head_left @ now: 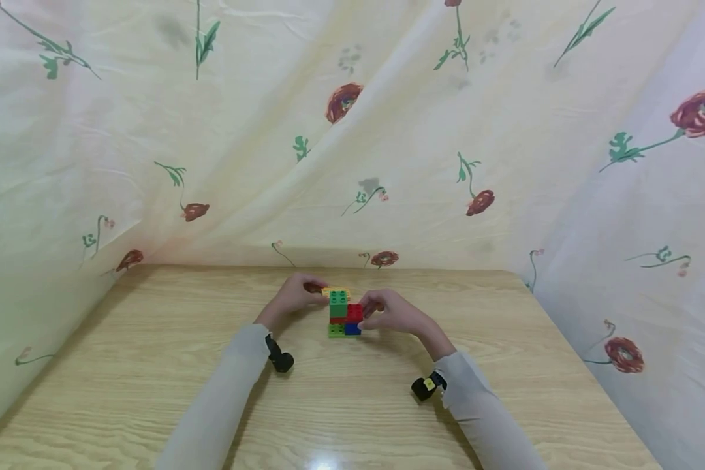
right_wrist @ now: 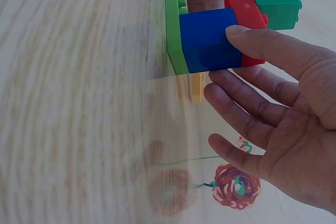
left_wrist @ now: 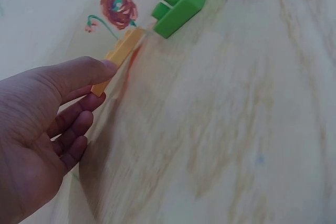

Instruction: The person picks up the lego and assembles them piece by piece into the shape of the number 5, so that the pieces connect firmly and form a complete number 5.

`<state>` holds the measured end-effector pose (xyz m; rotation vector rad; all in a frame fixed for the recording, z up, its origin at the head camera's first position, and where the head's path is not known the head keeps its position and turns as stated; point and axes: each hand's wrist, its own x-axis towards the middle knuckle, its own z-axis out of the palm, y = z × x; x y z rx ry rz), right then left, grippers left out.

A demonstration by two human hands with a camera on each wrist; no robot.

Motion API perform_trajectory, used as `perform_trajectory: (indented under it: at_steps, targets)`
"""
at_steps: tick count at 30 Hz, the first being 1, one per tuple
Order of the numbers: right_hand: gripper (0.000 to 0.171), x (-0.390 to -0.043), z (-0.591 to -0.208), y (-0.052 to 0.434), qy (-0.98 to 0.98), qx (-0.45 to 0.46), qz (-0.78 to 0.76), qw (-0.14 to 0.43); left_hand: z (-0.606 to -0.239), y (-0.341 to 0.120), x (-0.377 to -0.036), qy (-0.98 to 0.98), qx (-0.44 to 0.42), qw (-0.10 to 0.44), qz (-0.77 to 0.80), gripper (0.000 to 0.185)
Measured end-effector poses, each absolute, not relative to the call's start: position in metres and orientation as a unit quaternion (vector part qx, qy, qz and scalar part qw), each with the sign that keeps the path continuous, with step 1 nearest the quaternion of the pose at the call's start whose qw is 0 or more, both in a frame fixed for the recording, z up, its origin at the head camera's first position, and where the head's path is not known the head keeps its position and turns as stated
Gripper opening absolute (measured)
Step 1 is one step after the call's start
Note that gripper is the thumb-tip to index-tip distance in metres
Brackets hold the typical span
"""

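A small stack of toy building blocks stands on the table. At its base is a light green plate (right_wrist: 176, 35), with a blue block (right_wrist: 210, 40) on one end. Above the blue block sits a red block (right_wrist: 244, 19), and a green block (head_left: 337, 305) tops the stack. My right hand (head_left: 395, 312) holds the stack's right side, its thumb on the blue block near the red one. Behind the stack, my left hand (left_wrist: 37, 114) pinches a thin yellow-orange plate (left_wrist: 119, 59) between thumb and fingers, apart from the light green plate in the left wrist view.
The wooden table (head_left: 341, 405) extends around both arms. A flowered cloth (head_left: 258, 130) hangs behind it and along both sides. Each wrist wears a black strapped camera, the left camera (head_left: 281, 360) and the right camera (head_left: 424, 388).
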<state>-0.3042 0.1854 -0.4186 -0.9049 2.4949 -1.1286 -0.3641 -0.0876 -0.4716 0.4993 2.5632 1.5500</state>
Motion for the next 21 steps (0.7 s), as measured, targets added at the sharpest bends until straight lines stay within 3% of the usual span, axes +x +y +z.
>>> perform_trajectory:
  at_steps: [7, 21]
  targets:
    - [0.023, -0.305, -0.420, 0.185, 0.861, -0.305, -0.386, 0.129, -0.463, -0.100, -0.353, 0.824, 0.130, 0.070, 0.547, 0.035]
    - [0.024, -0.304, -0.420, 0.187, 0.859, -0.311, -0.385, 0.128, -0.428, -0.120, -0.343, 0.848, 0.172, 0.060, 0.498, 0.033]
